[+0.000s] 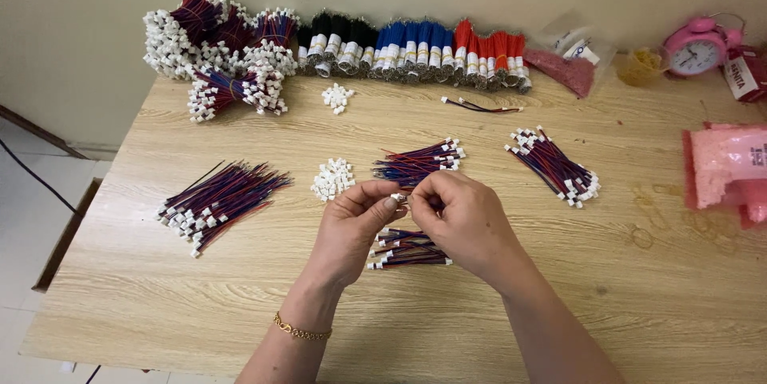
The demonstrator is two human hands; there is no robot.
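My left hand (pixel 351 228) and my right hand (pixel 459 220) meet over the middle of the wooden table (pixel 559 288). Together they pinch a small white connector (pixel 397 198) between fingertips; whether a wire hangs from it is hidden. Under my hands lies a small bunch of red-and-blue wires with white plugs (pixel 407 250). Just beyond my fingers lies another wire bunch (pixel 419 162), and a heap of loose white connectors (pixel 332 179) sits to its left. A gold bracelet (pixel 301 330) circles my left wrist.
A larger wire bunch (pixel 216 200) lies at the left, another (pixel 555 164) at the right. Tied bundles (pixel 224 44) and black, blue and red wire rolls (pixel 415 48) line the back wall. A pink alarm clock (pixel 697 47) and pink bags (pixel 731 168) sit at the right.
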